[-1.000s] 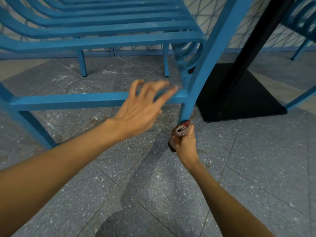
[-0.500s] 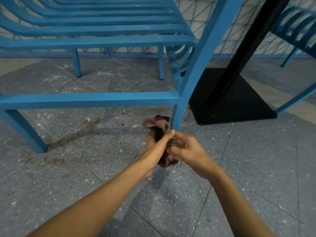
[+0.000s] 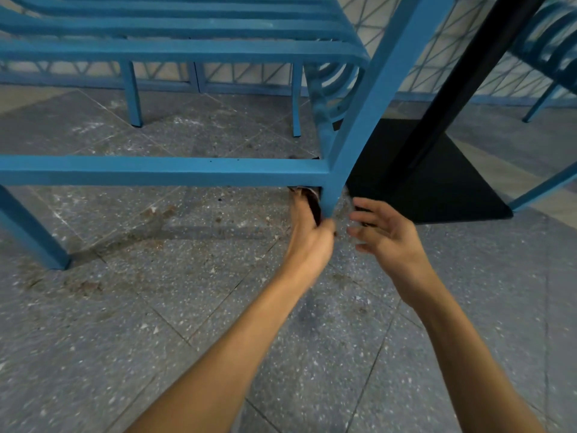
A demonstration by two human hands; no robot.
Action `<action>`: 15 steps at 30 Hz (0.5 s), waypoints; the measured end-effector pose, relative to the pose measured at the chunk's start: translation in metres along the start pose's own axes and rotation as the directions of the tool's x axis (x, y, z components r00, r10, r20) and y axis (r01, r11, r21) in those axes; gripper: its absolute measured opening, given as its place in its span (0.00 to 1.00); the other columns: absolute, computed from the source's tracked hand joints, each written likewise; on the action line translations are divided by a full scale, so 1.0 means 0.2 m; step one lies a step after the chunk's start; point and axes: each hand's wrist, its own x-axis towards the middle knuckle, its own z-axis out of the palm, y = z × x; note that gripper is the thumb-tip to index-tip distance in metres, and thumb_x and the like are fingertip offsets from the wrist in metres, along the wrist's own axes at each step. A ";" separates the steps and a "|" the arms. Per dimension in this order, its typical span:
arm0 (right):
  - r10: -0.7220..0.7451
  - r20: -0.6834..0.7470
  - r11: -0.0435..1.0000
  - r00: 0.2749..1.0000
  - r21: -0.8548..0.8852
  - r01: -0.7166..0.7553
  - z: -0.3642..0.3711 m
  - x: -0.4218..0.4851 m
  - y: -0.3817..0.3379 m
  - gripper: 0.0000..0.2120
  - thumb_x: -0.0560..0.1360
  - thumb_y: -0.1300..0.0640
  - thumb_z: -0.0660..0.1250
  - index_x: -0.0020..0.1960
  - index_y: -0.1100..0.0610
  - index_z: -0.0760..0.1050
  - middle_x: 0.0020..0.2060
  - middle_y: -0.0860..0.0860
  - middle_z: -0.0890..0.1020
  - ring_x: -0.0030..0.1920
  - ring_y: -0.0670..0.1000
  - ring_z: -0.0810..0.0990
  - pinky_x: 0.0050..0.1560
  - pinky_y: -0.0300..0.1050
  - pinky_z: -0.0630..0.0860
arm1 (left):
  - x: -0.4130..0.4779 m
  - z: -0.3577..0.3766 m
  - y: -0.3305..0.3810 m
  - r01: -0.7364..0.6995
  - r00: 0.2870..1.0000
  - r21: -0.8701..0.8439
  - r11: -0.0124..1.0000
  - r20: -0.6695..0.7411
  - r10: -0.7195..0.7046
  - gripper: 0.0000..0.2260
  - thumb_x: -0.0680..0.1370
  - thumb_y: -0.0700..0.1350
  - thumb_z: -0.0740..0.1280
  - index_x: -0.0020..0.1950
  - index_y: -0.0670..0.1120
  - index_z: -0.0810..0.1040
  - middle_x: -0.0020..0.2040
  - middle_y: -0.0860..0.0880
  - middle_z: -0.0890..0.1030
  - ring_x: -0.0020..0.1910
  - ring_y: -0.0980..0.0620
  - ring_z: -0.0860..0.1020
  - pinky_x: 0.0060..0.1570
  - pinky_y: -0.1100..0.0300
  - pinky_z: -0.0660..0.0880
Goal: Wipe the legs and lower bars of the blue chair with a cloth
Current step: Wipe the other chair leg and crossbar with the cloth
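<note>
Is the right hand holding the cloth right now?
No, the right hand is open and empty beside the chair leg, while the left hand grips the cloth.

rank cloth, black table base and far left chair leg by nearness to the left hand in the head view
1. cloth: gripped in the left hand itself.
2. black table base: just to the right.
3. far left chair leg: away across the floor, at the left edge.

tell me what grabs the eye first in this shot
The bright blue chair fills the upper frame. At the foot of its near leg, the left hand grips a dark cloth against the metal, the right hand open beside it. A black table base sits just right.
</note>
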 end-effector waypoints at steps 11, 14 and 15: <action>-0.269 0.121 0.947 0.956 -0.149 0.285 0.10 0.11 -0.10 0.20 0.79 0.67 0.59 0.66 0.50 0.72 0.61 0.43 0.78 0.64 0.41 0.74 0.66 0.45 0.72 | -0.01 -0.04 -0.03 0.109 0.994 0.005 0.994 0.024 -0.109 0.21 0.79 0.34 0.58 0.67 0.54 0.64 0.52 0.51 0.77 0.43 0.56 0.78 0.39 0.64 0.77; -0.305 0.098 0.924 0.947 -0.208 0.319 0.09 0.13 -0.09 0.14 0.79 0.63 0.60 0.61 0.51 0.76 0.54 0.45 0.82 0.57 0.41 0.78 0.59 0.42 0.75 | -0.04 -0.03 0.02 -0.004 0.999 -0.013 1.000 -0.051 0.004 0.14 0.81 0.42 0.59 0.65 0.55 0.67 0.56 0.49 0.77 0.51 0.54 0.79 0.47 0.64 0.79; -0.307 0.097 0.918 0.947 -0.234 0.321 0.09 0.13 -0.09 0.12 0.79 0.63 0.60 0.58 0.53 0.77 0.51 0.46 0.82 0.54 0.41 0.79 0.56 0.41 0.76 | -0.04 -0.01 0.03 -0.033 0.996 0.012 0.999 -0.078 0.034 0.14 0.81 0.43 0.59 0.64 0.55 0.67 0.60 0.47 0.75 0.55 0.50 0.78 0.54 0.56 0.78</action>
